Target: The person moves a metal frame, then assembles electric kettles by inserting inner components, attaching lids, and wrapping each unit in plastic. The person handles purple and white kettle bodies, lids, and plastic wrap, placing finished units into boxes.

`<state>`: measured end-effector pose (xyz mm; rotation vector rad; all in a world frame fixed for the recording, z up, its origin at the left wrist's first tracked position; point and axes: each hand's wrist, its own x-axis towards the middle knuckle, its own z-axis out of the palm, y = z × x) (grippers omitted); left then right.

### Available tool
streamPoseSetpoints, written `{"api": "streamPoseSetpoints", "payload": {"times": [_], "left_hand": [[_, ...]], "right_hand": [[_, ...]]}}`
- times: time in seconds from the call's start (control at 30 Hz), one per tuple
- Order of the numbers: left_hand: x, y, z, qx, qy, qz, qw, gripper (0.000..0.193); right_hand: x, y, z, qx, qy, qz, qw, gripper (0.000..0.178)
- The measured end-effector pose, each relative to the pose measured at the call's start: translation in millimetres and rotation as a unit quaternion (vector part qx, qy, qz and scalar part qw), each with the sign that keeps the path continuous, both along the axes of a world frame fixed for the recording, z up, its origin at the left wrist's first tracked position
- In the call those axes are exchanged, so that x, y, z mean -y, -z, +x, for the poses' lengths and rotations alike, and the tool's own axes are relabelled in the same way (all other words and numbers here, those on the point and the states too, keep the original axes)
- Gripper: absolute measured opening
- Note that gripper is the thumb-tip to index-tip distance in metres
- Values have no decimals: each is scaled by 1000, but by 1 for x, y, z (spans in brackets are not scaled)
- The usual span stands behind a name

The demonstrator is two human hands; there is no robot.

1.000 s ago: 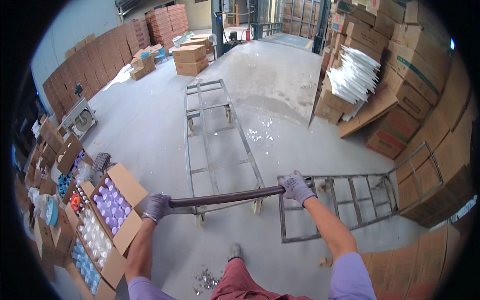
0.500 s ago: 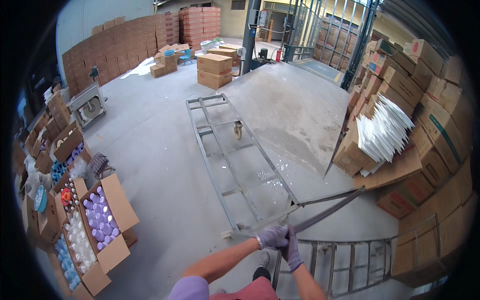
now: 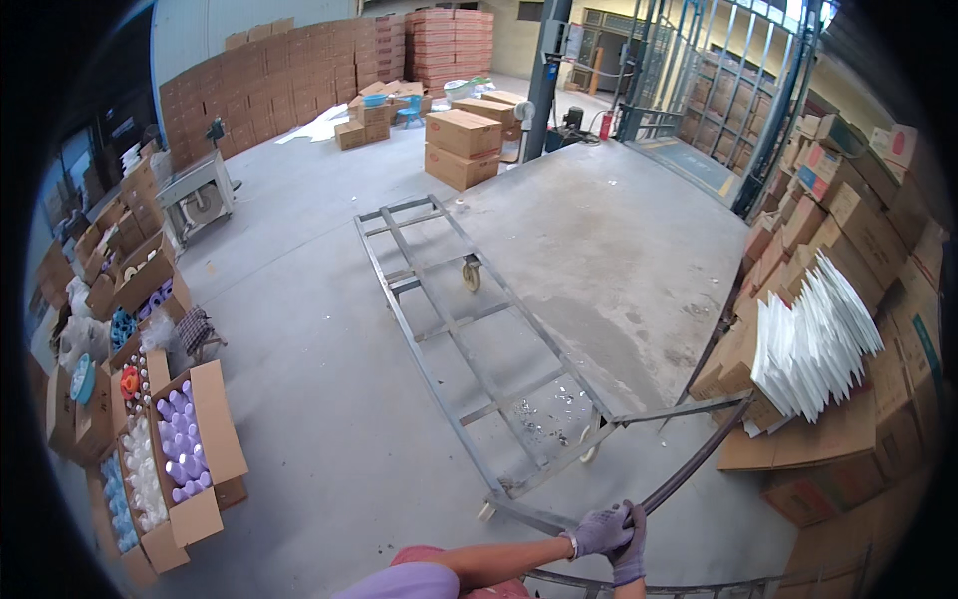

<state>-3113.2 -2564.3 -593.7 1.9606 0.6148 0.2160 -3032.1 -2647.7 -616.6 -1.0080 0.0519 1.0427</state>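
Right hand [image 3: 629,559]: wrapped round dark handle bar [image 3: 699,456].
Left hand [image 3: 597,530]: pressed against it; grip cannot be told.
Cart frame [image 3: 452,323]: joined to bar.

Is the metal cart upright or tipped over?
Upright: the metal cart has its flat frame facing up, with a caster beneath it.

Head-worn fisheye, high up, facing down-forward
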Motion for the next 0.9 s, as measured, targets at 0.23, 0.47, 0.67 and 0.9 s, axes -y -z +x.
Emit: {"api": "streamPoseSetpoints", "payload": {"times": [0.23,0.47,0.67,0.9], "left_hand": [[-140,4,80,16,10,-16,1000,53],[-288,10,101,5,17,-24,1000,52],[-414,25,98,-2,5,-24,1000,52],[-583,12,82,6,-73,-66,995,56]], "right_hand": [[-134,6,86,148,101,-54,982,32],[-295,-17,93,355,128,-116,919,42],[-421,11,102,376,94,-141,911,44],[-593,23,107,235,-36,-61,969,32]]}}
